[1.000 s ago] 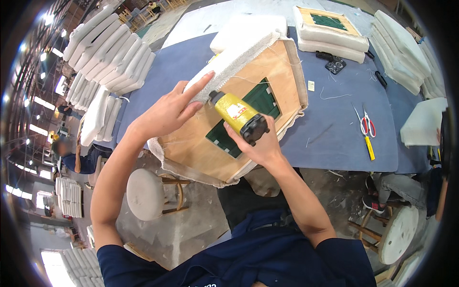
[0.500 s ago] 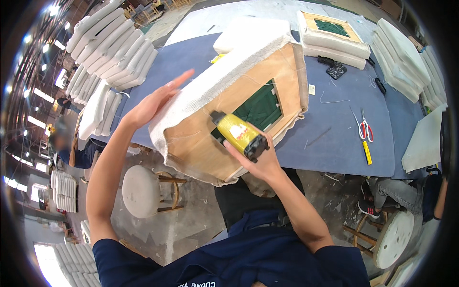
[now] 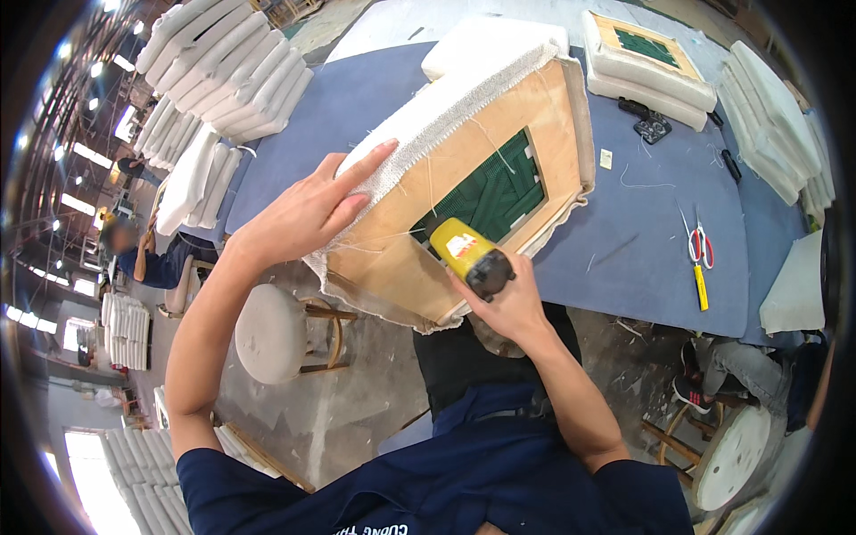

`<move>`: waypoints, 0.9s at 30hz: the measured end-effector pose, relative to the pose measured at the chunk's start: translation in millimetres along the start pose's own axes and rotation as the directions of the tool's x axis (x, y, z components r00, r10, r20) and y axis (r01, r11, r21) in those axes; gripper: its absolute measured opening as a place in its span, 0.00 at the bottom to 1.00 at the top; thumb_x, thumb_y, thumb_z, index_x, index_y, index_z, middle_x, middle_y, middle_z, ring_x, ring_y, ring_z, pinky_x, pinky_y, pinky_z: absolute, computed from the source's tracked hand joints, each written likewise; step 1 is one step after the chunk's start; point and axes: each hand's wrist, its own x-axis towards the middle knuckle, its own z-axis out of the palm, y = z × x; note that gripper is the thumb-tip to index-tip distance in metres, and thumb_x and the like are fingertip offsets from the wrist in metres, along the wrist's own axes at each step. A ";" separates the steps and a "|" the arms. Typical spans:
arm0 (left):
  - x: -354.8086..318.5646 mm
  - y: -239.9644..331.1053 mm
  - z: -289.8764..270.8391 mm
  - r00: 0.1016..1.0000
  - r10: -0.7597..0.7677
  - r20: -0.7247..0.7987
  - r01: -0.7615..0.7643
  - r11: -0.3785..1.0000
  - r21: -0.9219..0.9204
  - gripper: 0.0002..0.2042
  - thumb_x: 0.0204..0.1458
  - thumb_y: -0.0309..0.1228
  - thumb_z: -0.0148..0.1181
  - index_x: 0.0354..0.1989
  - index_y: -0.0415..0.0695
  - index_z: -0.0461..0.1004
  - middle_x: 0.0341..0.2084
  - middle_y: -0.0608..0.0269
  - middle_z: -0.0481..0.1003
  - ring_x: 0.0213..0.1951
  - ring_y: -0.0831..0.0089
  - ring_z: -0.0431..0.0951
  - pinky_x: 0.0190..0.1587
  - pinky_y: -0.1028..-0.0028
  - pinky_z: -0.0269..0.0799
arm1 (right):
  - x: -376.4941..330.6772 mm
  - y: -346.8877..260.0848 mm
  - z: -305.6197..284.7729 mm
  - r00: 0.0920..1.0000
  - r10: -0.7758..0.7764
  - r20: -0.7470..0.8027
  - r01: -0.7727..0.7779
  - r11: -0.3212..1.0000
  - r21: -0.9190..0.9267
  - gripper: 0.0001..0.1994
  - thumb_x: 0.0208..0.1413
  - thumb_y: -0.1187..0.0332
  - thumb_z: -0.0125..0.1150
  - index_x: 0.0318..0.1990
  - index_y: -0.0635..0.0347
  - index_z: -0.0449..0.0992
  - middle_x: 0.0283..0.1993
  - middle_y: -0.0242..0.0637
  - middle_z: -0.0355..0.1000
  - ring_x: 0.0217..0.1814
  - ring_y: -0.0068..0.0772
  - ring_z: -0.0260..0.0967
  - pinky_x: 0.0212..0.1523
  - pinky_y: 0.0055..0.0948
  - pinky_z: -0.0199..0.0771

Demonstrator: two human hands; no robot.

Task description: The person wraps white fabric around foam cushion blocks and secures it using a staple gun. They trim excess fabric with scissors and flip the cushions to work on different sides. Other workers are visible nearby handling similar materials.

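Observation:
An upholstered seat cushion (image 3: 557, 107) leans tilted at the table's near edge, its plywood underside facing me. Green webbing (image 3: 528, 169) shows through the rectangular cutout in the wood, and loose threads trail over the panel. My left hand (image 3: 308, 209) rests on the cushion's upper left edge, index finger and thumb spread across the white fabric. In my right hand (image 3: 513, 308) is a yellow-and-black staple gun (image 3: 465, 254), its nose pointing at the wood beside the cutout. The nose tip's exact contact with the panel cannot be made out.
Red-handled scissors (image 3: 700, 245) and a yellow-handled tool (image 3: 701, 290) lie on the blue table (image 3: 615, 276) at right. White cushions are stacked at the far left (image 3: 223, 71) and right (image 3: 767, 125). A round stool (image 3: 269, 334) stands below left. Other people sit at both sides.
My left hand has come down onto the cushion's edge from just beside it. The staple gun has shifted slightly right in the picture, along with the cushion and the whole view.

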 end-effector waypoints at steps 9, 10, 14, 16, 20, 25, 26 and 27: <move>-1.6 -4.4 4.5 0.997 0.055 -0.045 -0.054 0.998 0.027 0.38 0.72 0.32 0.53 0.87 0.63 0.44 0.58 0.43 0.69 0.53 0.40 0.76 0.60 0.51 0.71 | 55.3 -70.0 -22.6 0.994 -0.100 0.039 0.088 0.965 0.245 0.15 0.56 0.73 0.76 0.48 0.70 0.83 0.39 0.46 0.85 0.38 0.45 0.85 0.42 0.33 0.82; -0.5 -5.9 5.3 0.997 0.059 -0.053 -0.058 0.998 0.031 0.38 0.71 0.32 0.55 0.87 0.63 0.45 0.58 0.43 0.69 0.53 0.40 0.76 0.60 0.51 0.71 | 54.7 -69.9 -21.3 0.994 -0.109 0.030 0.098 0.966 0.241 0.15 0.55 0.72 0.76 0.48 0.70 0.82 0.39 0.46 0.85 0.38 0.45 0.85 0.41 0.34 0.81; 0.0 -6.2 9.4 0.992 0.080 -0.093 -0.076 0.996 0.041 0.41 0.69 0.31 0.59 0.86 0.65 0.45 0.59 0.42 0.69 0.53 0.39 0.77 0.58 0.50 0.73 | 48.4 -69.7 -12.6 0.991 -0.131 0.009 0.122 0.945 0.303 0.15 0.54 0.71 0.77 0.46 0.70 0.81 0.37 0.48 0.83 0.37 0.48 0.85 0.40 0.35 0.81; -1.2 -4.3 9.6 0.996 0.036 -0.083 -0.032 0.998 0.048 0.42 0.68 0.31 0.60 0.86 0.66 0.45 0.59 0.42 0.69 0.55 0.38 0.77 0.59 0.49 0.73 | 51.3 -72.9 -7.7 0.993 -0.092 0.072 0.068 0.957 0.283 0.16 0.53 0.71 0.78 0.46 0.70 0.81 0.36 0.48 0.83 0.37 0.48 0.85 0.40 0.35 0.81; -2.5 -3.7 14.2 0.986 0.103 -0.131 -0.098 0.994 0.048 0.43 0.66 0.30 0.62 0.86 0.68 0.46 0.59 0.43 0.70 0.55 0.38 0.78 0.58 0.49 0.74 | 37.8 -73.2 -1.0 0.992 -0.122 0.031 0.104 0.931 0.351 0.16 0.52 0.71 0.77 0.46 0.69 0.80 0.37 0.47 0.83 0.36 0.54 0.83 0.39 0.35 0.80; 1.8 -21.9 14.5 0.979 0.127 -0.157 -0.149 0.979 -0.136 0.39 0.69 0.36 0.59 0.86 0.53 0.47 0.76 0.47 0.61 0.73 0.49 0.68 0.75 0.55 0.63 | 31.0 -58.1 3.7 0.993 -0.056 0.104 0.031 0.973 0.228 0.17 0.52 0.69 0.78 0.47 0.68 0.82 0.37 0.47 0.83 0.37 0.51 0.84 0.40 0.38 0.81; -1.6 -40.5 21.8 0.944 0.216 -0.249 -0.270 0.940 -0.208 0.37 0.72 0.39 0.56 0.86 0.49 0.47 0.80 0.49 0.58 0.77 0.52 0.64 0.78 0.57 0.59 | 21.6 -53.7 6.4 0.995 -0.056 0.079 0.037 0.975 0.219 0.18 0.52 0.69 0.79 0.47 0.68 0.82 0.37 0.47 0.84 0.37 0.50 0.84 0.40 0.38 0.81; -3.9 -55.9 27.2 0.979 0.073 -0.192 -0.155 0.876 -0.457 0.36 0.74 0.43 0.52 0.85 0.46 0.47 0.81 0.51 0.55 0.79 0.55 0.59 0.80 0.59 0.53 | 15.8 -46.6 9.8 0.997 -0.064 0.054 0.051 0.977 0.209 0.18 0.52 0.68 0.79 0.48 0.68 0.82 0.37 0.47 0.84 0.36 0.50 0.84 0.40 0.38 0.81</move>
